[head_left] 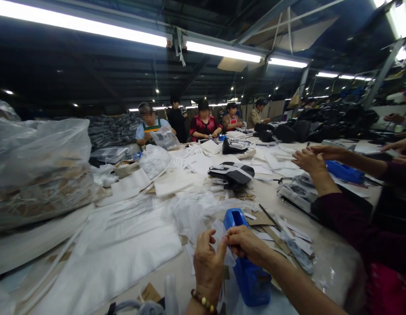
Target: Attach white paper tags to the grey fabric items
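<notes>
My left hand [207,262], with a bead bracelet at the wrist, and my right hand [245,245] meet near the table's front edge. Both pinch a small white paper tag [222,245] between the fingertips. Right behind and under my right hand stands a blue plastic tool [245,271] with a slot at its top. Thin white plastic bags [189,214] lie crumpled just beyond my hands.
White cloth bags [124,245] cover the table's left half; a big clear sack [38,170] sits far left. Black pouches [232,173] lie mid-table. A co-worker's arm in a dark sleeve [340,210] reaches in from the right. Several people work at the far end.
</notes>
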